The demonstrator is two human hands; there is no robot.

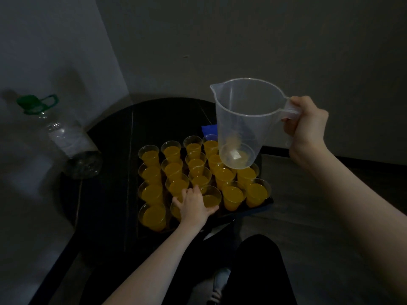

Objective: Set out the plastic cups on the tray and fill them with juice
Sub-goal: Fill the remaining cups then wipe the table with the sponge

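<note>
- Head view: the right hand curls round the handle of a clear jug, held upright in the air at about 2 o'clock from the tray's middle, above the far-right cups; the jug looks almost drained, with only a trace of juice at its bottom.
- The left hand wraps a front-row cup at about 6 o'clock on the dark tray, fingers curved round its side.
- That cup seems less full than its neighbours, so the step in hand is probably topping it up or steadying it.
- To do it well: keep the cup planted, tip the jug slowly with the spout just over its rim, and avoid nudging the touching cups.
- An empty-looking bottle with a green cap stands at 9 o'clock on the round table.
</note>
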